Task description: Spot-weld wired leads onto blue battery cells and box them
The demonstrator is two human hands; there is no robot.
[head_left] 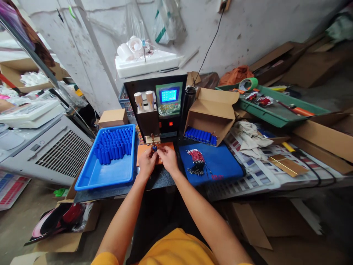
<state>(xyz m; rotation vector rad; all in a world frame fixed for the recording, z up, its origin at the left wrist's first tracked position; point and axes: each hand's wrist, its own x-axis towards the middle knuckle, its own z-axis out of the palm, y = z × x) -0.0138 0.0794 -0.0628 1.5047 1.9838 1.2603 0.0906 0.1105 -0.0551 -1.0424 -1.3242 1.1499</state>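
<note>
A blue cylindrical battery cell (154, 148) is pinched between my two hands, just under the electrode tips of a black spot-welding machine (143, 129). My left hand (147, 162) grips the cell from the left, thumb and finger closed. From the other side, the fingertips of my right hand (168, 159) are closed at the cell too; whether a thin wire is also in them is too small to tell. Beneath both hands lies an orange plate (142, 149). To the right, red and black wire leads (196, 160) lie bunched on a blue mat (220, 162).
On the left, a blue tray (110, 178) holds many standing blue cells. An open cardboard box (209, 117) with a row of cells stands right of the machine. Beyond it are a green tray (281, 114) with tape and tools, and white gloves (250, 140).
</note>
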